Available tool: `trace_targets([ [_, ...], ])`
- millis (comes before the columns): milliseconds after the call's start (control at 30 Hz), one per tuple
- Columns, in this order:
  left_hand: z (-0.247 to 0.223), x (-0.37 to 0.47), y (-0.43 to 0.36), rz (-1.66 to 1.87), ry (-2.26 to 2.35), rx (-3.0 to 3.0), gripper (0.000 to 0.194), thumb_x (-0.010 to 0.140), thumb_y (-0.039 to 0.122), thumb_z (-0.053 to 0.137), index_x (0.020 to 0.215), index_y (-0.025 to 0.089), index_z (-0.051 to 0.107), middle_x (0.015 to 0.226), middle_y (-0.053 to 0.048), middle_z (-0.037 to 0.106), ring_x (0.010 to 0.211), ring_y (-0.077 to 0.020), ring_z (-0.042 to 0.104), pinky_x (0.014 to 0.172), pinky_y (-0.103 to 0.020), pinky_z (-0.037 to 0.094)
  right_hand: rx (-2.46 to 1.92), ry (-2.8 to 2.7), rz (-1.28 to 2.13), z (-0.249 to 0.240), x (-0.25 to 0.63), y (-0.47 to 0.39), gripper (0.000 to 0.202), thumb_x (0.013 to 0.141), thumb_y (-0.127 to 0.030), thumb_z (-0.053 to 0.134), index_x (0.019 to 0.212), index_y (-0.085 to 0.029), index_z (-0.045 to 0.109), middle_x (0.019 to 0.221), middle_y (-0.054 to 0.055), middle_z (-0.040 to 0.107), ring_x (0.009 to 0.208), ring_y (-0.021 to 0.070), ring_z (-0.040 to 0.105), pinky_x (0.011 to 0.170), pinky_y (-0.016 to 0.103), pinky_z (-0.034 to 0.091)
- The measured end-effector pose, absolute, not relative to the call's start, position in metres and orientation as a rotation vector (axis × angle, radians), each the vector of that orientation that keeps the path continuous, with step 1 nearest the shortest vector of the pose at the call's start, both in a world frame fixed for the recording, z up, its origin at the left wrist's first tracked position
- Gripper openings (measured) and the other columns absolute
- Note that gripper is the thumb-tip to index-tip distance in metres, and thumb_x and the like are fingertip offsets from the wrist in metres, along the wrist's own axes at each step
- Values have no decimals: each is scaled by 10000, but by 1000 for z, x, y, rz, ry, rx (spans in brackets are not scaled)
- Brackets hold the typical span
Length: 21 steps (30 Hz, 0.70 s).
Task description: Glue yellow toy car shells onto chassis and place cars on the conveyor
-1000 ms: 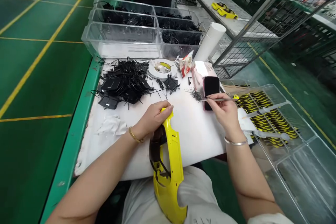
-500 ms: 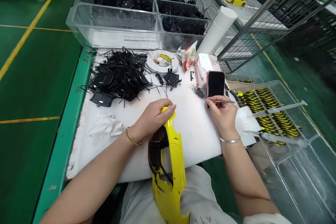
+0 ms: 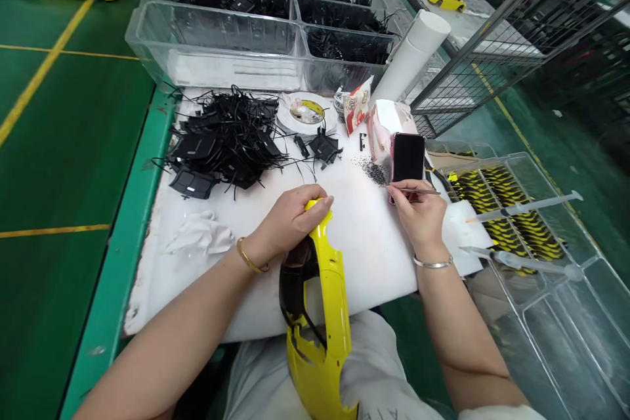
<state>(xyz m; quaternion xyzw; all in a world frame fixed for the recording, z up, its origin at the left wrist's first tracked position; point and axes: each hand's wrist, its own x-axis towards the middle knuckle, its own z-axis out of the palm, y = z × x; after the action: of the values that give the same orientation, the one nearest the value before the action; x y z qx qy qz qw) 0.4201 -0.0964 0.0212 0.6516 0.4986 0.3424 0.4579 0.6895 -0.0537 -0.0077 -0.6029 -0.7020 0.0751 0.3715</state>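
Bodywork (image 3: 336, 302) shines yellow (its glazing (image 3: 291, 285) looks dark) in left fingers (image 3: 319, 210).

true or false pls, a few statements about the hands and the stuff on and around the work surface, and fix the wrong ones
1. The left hand grips a yellow car body. True.
2. The right hand is empty. False: it holds a thin metal tool.
3. A heap of tiny black pieces lies near the tool's tip. True.
4. The phone lies face down. False: its dark screen faces up.
5. Two syringes lie to the right of the right hand. True.
6. The crumpled white paper is under the phone. False: it is left of the left hand.
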Motion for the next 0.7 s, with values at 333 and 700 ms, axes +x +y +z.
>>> trace_targets([
  [333,22,420,-97,840,1218,1604,344,891,447,398,732,183,549,717,-13,583,685,-163,512,660,-283,375,-1518,-1815,147,-7,690,-54,146,819,-341,704,795,-198,721,770,35,707,670,183,631,689,338,523],
  [700,22,420,-96,843,1227,1609,341,889,441,401,717,185,546,699,-9,585,665,-158,505,638,-282,375,-1536,-1808,145,-9,692,-54,179,824,-379,700,805,-203,725,786,40,708,670,188,637,697,349,539],
])
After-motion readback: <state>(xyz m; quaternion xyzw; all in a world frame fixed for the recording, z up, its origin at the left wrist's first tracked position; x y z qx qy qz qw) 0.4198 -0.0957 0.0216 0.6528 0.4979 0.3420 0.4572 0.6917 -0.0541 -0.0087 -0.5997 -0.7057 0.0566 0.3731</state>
